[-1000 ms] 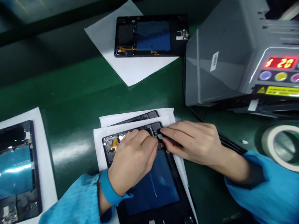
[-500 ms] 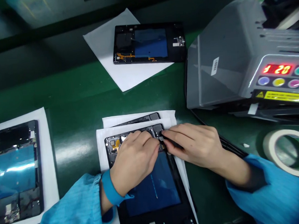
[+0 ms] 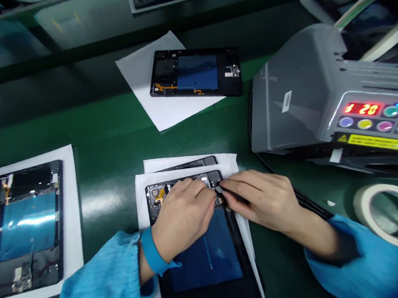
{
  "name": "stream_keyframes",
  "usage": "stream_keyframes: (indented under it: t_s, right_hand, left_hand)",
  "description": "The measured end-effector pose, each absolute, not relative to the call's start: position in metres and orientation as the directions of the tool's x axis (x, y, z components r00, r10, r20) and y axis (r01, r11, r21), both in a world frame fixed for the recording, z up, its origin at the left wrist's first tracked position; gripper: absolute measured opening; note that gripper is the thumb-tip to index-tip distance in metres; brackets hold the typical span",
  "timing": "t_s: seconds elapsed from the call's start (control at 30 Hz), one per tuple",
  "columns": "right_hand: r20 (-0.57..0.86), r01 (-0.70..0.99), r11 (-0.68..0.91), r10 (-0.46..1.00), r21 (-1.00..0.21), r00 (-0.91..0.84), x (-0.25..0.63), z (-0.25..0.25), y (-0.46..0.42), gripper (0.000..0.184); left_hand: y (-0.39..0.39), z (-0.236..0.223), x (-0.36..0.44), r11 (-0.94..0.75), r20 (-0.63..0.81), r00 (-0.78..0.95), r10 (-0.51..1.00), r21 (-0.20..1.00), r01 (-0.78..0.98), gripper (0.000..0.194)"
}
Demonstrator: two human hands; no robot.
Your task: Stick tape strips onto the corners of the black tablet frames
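Left sleeve (image 3: pixel 99 281): was blue and lay at 7 o'clock, covering the forearm.
Left wrist (image 3: pixel 145 265): showed bare skin between the cuff and a blue band (image 3: pixel 153 253).
Left hand (image 3: pixel 183 213): sat near 6 o'clock, back upward, knuckles bent, fingers curled together and aimed between 1 and 2 o'clock; how tightly the tips met could not be told.
Right sleeve (image 3: pixel 357 265): was blue and lay at 4 o'clock, pulled back from the wrist.
Right forearm (image 3: pixel 317 234): was partly bare, slanting toward 10 o'clock.
Right hand (image 3: pixel 269 201): pointed to 10 o'clock, thumb and bent forefinger drawn close, tips just beside the left fingertips.
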State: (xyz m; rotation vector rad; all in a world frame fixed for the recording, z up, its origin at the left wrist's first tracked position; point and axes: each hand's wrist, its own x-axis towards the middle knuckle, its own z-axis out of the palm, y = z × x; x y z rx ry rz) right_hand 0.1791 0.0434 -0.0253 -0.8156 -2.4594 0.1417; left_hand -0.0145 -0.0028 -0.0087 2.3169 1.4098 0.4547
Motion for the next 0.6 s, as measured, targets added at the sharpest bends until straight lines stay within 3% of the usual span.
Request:
stream_keyframes:
  t_s: [0.6]
  right_hand:
    - [0.471,0.542,0.807,0.581,-0.234,-0.663,0.1763,-0.0264,0.0438,0.007]
  left_hand:
    - [-0.0016,-0.0085,-0.0143,-0.427,0.091,0.439,0.894,0.475,0.770,0.019]
